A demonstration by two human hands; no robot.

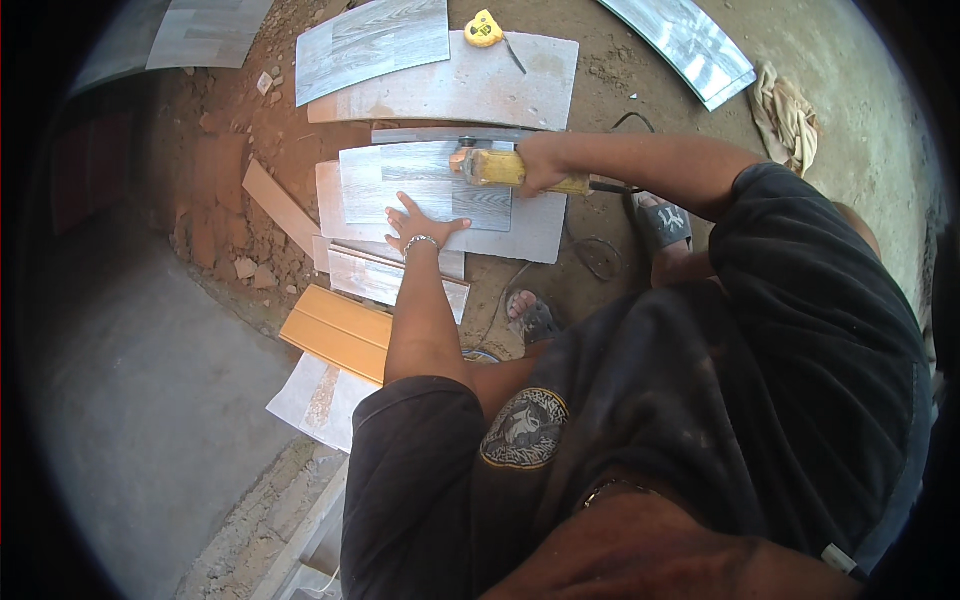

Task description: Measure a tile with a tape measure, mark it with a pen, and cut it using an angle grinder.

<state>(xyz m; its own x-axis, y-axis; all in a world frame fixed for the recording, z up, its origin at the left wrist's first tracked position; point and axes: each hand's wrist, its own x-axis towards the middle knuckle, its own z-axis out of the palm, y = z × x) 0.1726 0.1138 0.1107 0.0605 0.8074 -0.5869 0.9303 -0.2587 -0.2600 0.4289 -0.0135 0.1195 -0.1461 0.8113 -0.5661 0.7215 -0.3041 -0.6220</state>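
Observation:
My right hand point(543, 165) is closed round the body of a yellow angle grinder point(497, 167). The grinder's head lies over the far right part of a grey wood-look tile point(375, 180), near its far edge. Fingers spread, my left hand point(420, 226) presses flat on the near side of that tile. Under the tile is a larger pale tile point(540, 235), which sticks out on the left and right. A narrow grey strip point(400, 135) lies just beyond the far edge. Whether the disc touches the tile I cannot tell.
Beyond lie another grey tile point(375, 45), a pale tile point(500, 85) and a yellow tape measure point(484, 29). An orange panel point(340, 328) is near my left forearm. A dark cable point(600, 262) runs by my sandalled feet. Rubble point(225, 200) is at left, a cloth point(783, 115) at right.

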